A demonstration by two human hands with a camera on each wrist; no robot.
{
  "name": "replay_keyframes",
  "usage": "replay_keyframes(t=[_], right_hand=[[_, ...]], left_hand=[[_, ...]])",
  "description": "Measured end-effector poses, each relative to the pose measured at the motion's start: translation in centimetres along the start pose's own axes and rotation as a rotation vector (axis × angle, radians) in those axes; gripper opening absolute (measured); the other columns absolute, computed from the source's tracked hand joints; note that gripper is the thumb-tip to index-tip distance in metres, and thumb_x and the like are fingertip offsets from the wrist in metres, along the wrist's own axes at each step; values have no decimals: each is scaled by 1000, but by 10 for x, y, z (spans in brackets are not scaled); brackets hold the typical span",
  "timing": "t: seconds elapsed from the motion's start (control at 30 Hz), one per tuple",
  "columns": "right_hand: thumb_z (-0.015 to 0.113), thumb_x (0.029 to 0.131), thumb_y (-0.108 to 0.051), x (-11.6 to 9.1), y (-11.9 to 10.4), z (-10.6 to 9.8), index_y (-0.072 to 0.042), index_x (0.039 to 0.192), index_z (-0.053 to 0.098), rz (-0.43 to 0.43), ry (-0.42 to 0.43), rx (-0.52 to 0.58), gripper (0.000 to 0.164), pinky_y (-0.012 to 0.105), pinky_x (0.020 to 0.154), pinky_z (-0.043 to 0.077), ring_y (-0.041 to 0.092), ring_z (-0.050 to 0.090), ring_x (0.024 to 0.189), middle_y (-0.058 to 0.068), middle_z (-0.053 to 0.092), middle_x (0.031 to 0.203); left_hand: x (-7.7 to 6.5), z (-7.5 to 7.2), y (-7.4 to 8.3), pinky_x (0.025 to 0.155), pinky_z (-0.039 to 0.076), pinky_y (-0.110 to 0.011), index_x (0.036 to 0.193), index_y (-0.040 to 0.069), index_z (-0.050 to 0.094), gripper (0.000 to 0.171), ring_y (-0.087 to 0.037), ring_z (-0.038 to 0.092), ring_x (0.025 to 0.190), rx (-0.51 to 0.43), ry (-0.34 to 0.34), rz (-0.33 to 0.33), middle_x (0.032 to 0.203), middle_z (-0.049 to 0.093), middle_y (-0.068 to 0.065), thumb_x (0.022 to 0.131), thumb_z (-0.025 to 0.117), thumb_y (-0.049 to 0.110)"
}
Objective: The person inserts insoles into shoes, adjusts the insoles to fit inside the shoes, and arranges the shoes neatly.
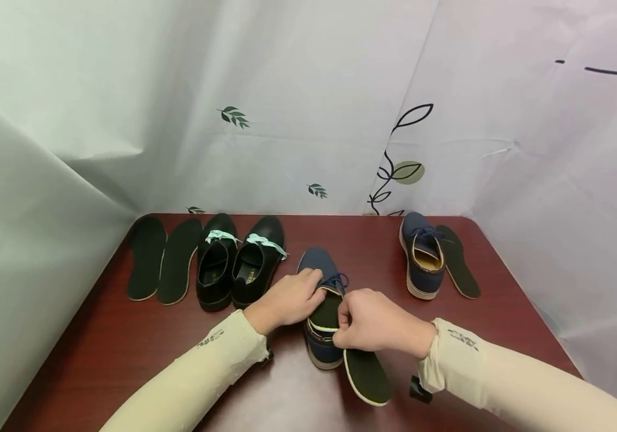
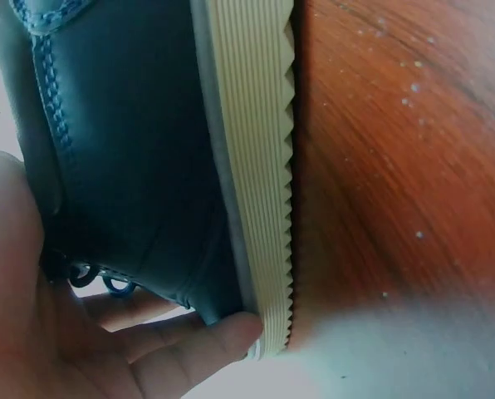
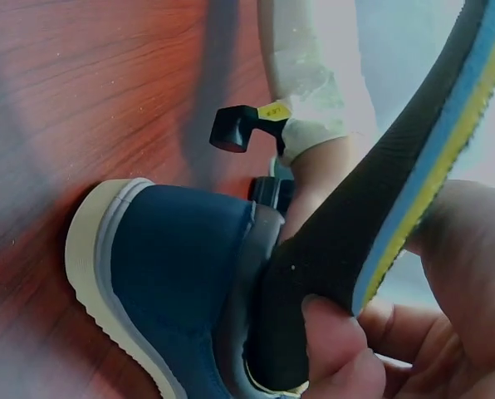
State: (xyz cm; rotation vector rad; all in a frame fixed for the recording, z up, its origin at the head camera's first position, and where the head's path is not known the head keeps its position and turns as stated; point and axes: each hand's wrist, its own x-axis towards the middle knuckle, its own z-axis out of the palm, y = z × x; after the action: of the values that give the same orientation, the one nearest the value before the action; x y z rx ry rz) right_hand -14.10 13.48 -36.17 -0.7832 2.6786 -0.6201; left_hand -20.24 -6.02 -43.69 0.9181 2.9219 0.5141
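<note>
Right hand (image 1: 372, 322) in a pinch, left hand (image 1: 291, 298) nearby

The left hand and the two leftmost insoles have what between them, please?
Black lace-up shoes lie between those insoles and the left hand in the head view.

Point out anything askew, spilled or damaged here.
Only the insole in the right hand stands out: one end sits in the held navy shoe, the other juts past its heel, so it looks half-fitted. No spill shows.
</note>
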Motion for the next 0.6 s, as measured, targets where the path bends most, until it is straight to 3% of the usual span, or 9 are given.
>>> replay_keyframes(t=[0.43, 0.6], right_hand=[[69, 71, -23, 23, 5, 8, -26, 47, 51, 55, 35, -65, 30, 23, 45, 34, 6, 42, 43, -14, 41, 45], [69, 75, -34, 22, 4, 9, -25, 49, 50, 69, 19, -132, 34, 25, 43, 33, 8, 43, 42, -11, 42, 47]], left_hand=[[1, -2, 1, 67, 52, -40, 93, 13, 47, 25, -23, 58, 71, 9, -19, 7, 97, 59, -7, 105, 39, 33], [2, -1, 2, 68, 52, -40, 95, 13, 48, 24, -23, 58, 73, 1, -41, 8, 100, 59, -8, 106, 38, 33]])
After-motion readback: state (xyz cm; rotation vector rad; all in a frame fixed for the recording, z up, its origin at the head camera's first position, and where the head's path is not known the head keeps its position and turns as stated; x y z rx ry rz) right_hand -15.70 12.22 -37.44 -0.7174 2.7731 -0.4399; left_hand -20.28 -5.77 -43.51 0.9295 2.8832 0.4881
